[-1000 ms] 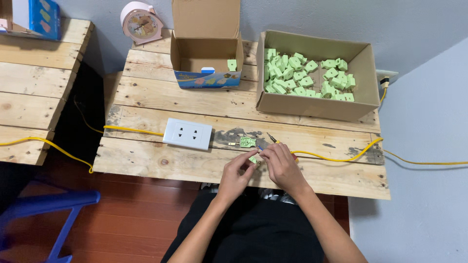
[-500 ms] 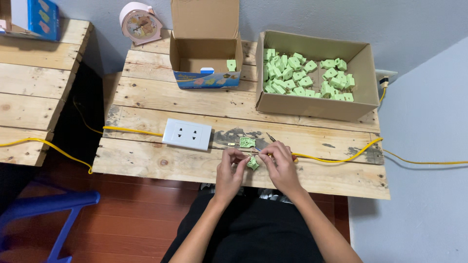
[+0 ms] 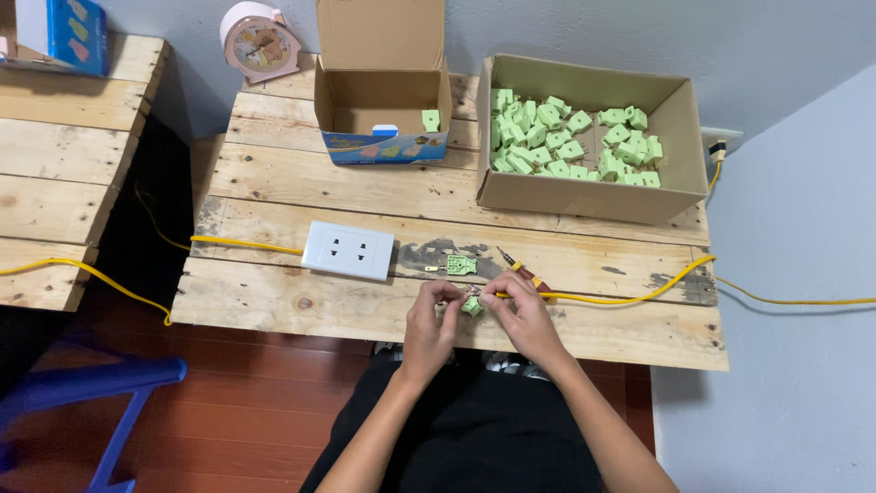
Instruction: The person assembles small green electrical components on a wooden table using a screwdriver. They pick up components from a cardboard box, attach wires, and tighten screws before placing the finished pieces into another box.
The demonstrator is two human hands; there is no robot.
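Over the near edge of the wooden pallet table [image 3: 301,315], my left hand [image 3: 429,324] and my right hand [image 3: 525,315] meet around one small green plastic part [image 3: 472,305], each pinching a side of it. Another green piece [image 3: 460,265] lies flat on the boards just beyond my fingers. A screwdriver [image 3: 522,270] with a red and yellow handle rests beside my right hand, by the yellow cable [image 3: 620,294]. A white socket plate [image 3: 349,249] lies to the left of my hands.
A large cardboard box [image 3: 584,196] with several green parts stands at the back right. A smaller open box [image 3: 379,146] holds one green part at the back centre. A pink clock [image 3: 255,41] stands behind. A second pallet table [image 3: 55,173] and blue chair [image 3: 82,393] are left.
My hands have drawn slightly closer together and nearer the table's front edge, still working the same green part. Nothing else on the table has moved.
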